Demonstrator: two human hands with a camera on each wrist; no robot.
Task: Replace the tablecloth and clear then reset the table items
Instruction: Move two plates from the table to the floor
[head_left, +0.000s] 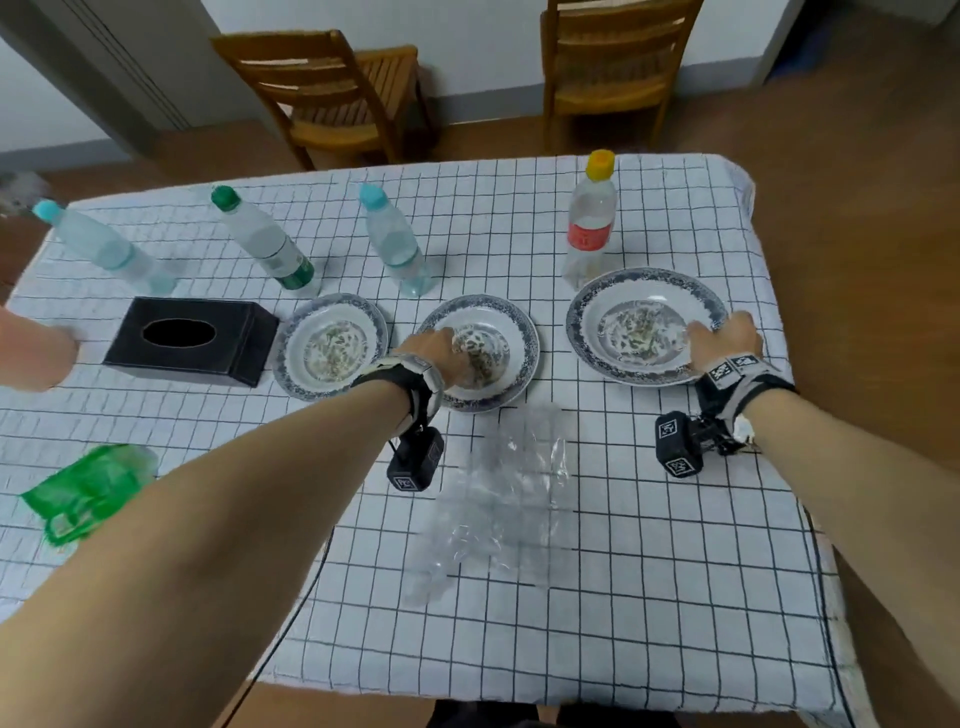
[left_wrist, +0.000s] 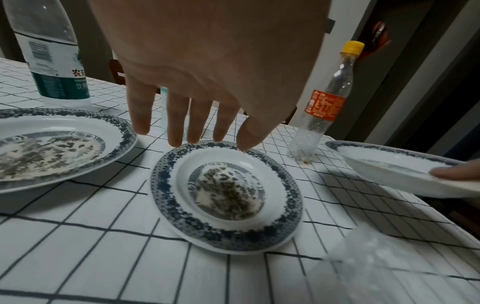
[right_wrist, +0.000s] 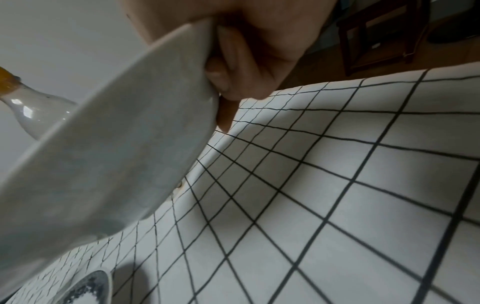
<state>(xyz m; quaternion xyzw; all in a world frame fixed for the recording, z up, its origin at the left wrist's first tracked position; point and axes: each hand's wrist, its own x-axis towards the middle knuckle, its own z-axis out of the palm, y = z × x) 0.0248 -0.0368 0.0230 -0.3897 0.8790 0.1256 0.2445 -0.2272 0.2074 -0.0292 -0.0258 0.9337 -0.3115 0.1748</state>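
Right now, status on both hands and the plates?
Right hand grips right plate, lifted. Left hand open over middle plate. Clear plastic bag nearby.

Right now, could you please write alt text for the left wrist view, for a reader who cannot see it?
An open left hand hovers over a small blue-rimmed white plate of food scraps on a black-checked white tablecloth. A larger matching plate lies left; right, fingers lift a third plate beside a yellow-capped bottle.
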